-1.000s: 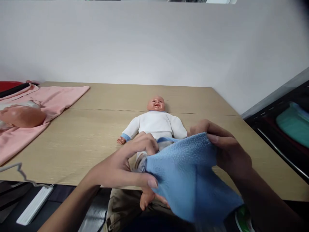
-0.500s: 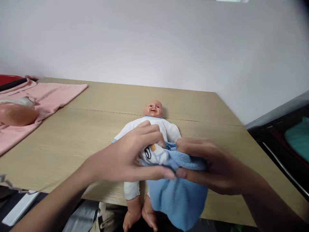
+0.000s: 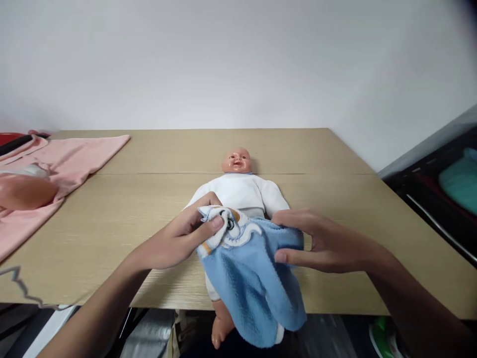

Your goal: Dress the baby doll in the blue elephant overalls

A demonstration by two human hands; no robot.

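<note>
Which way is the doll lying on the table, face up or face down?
Face up. The doll lies on its back on the table, its face and white top showing; a blue garment hangs over its legs.

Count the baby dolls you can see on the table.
2. One baby doll lies face up mid-table, legs partly hidden by a blue garment. A second doll lies on the pink cloth at the left edge, partly cut off.

Doll (image 3: 242,191) lies on back mid table (image 3: 112,219), head twd wall. Garment (image 3: 253,273) over its legs, betw. left hand (image 3: 179,238) & right hand (image 3: 324,241). Cloth (image 3: 74,154) w/ 2nd doll (image 3: 22,191) on it at table's left end; shelf (image 3: 439,199) right of table.
</note>
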